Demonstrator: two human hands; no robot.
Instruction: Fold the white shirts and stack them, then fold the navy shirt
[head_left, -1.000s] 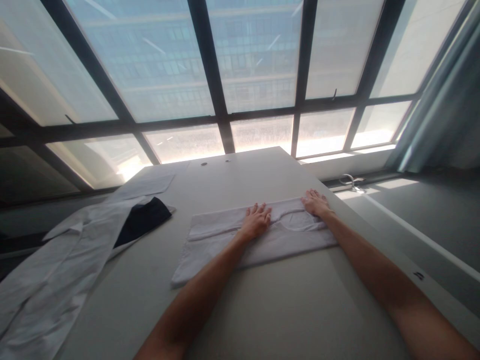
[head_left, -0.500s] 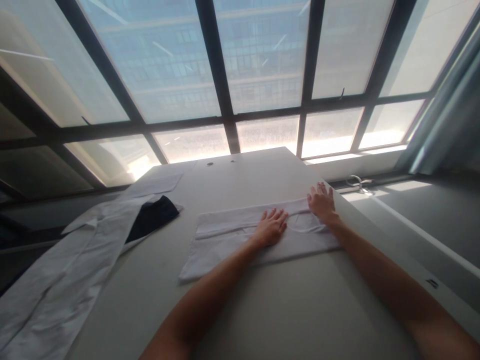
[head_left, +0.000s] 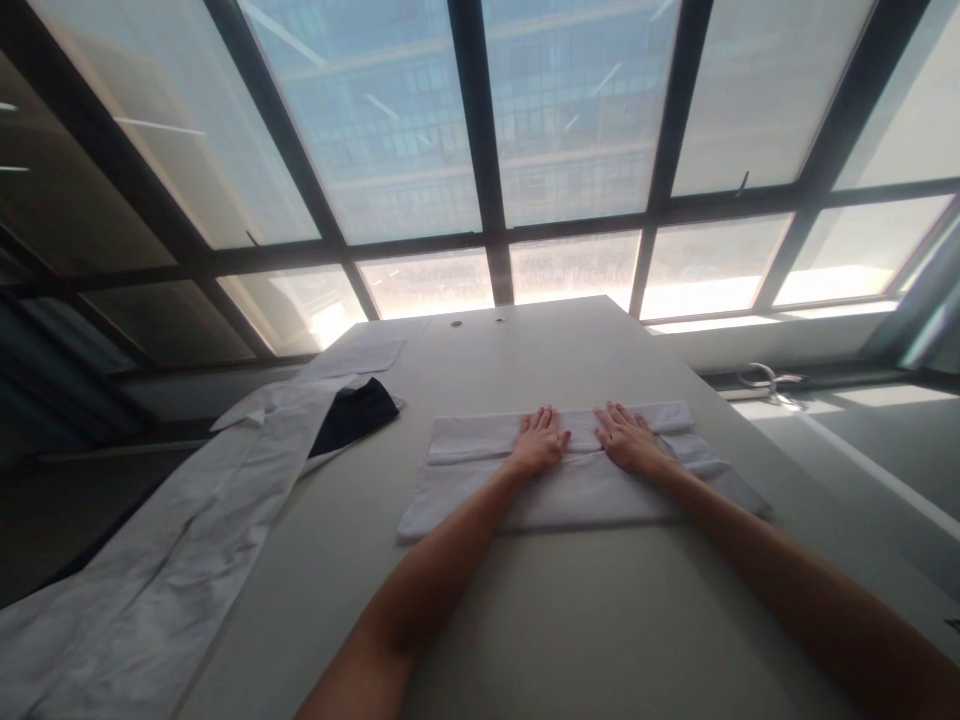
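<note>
A folded white cloth garment [head_left: 465, 490] lies flat on the white table [head_left: 585, 610], a long fold running across it. My left hand [head_left: 540, 442] rests palm down near the middle of the cloth, fingers stretched out. Just to the right, my right hand [head_left: 628, 438] presses on the same cloth, its fingers spread and pointing away from me. A small gap of cloth shows between the two hands. Neither hand grips anything. Part of the cloth is hidden under my hands and forearms.
White garments [head_left: 202, 500] hang over the table's left edge, with a dark navy piece [head_left: 356, 418] among them. A flat white sheet [head_left: 365, 356] lies at the back left. Beyond the table stand large dark-framed windows [head_left: 491, 150]. A coiled white cable [head_left: 766, 382] is at the right.
My right hand has moved left from the cloth's right end towards my left hand, which stays on the cloth. The view has turned left.
</note>
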